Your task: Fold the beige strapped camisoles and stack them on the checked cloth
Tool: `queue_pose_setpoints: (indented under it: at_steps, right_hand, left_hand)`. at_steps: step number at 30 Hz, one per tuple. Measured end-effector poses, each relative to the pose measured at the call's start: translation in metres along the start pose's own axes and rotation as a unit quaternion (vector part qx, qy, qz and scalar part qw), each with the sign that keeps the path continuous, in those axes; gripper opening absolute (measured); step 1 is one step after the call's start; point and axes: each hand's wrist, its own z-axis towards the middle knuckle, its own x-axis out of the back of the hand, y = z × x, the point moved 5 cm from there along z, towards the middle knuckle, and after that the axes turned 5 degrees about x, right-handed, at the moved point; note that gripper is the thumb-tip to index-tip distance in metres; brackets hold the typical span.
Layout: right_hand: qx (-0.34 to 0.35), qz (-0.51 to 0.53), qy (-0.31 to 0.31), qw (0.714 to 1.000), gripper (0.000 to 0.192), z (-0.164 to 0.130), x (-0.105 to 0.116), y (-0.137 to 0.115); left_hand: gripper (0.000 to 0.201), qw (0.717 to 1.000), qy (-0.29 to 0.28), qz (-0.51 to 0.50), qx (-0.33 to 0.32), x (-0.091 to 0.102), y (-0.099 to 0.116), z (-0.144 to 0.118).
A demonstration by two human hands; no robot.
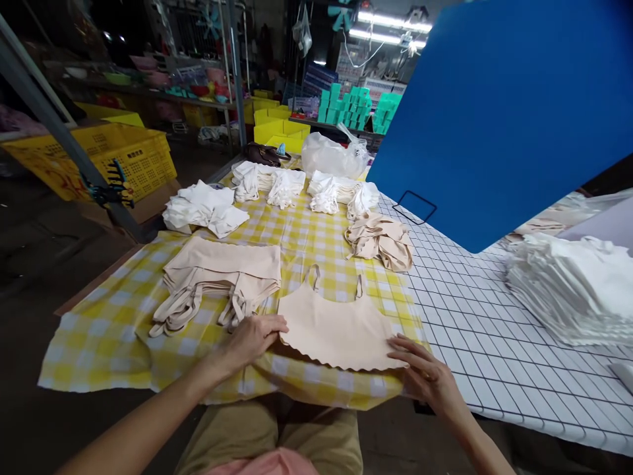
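A beige strappy top (336, 330) lies flat on the yellow checked cloth (113, 330) in front of me, straps pointing away. My left hand (252, 340) rests on its lower left corner, fingers spread over the scalloped hem. My right hand (425, 373) presses its lower right corner at the table's front edge. To the left sits a folded stack of beige tops (222, 274) with straps hanging toward me.
A crumpled beige pile (380, 241) and several white garment heaps (205, 208) lie farther back. A tall white stack (573, 287) sits right on the white grid surface (469, 316). A blue board (504, 112) leans at the upper right. Yellow crates (123, 158) stand left.
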Motion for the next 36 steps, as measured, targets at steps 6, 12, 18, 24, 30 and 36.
queue_pose_setpoints:
  at_steps: [6,12,18,24,30,36]
  right_hand:
    - [-0.006,0.071,0.093,0.993,0.02,0.043,0.043,-0.056]
    - [0.025,0.118,0.097,0.988,0.022,0.092,0.026,-0.14]
    - [0.065,0.166,0.022,0.984,0.036,0.121,-0.034,-0.197]
    - [0.015,0.256,0.01,0.967,0.036,0.174,-0.073,-0.205]
    - [-0.14,0.103,0.042,0.984,0.028,0.245,-0.144,-0.131]
    - [-0.171,0.006,0.056,0.984,0.025,0.264,-0.175,-0.093]
  left_hand:
    - [0.018,0.97,0.09,-0.209,0.089,0.072,0.02,0.0]
    - [0.024,0.932,0.247,-0.201,0.174,0.151,-0.01,-0.062]
    - [0.027,0.888,0.359,-0.164,0.235,0.199,-0.057,-0.135]
    - [0.038,0.883,0.352,-0.17,0.259,0.235,-0.09,-0.103]
    - [0.023,0.914,0.222,0.081,0.329,0.213,-0.155,0.005]
    - [0.024,0.896,0.215,0.148,0.36,0.184,-0.192,0.037]
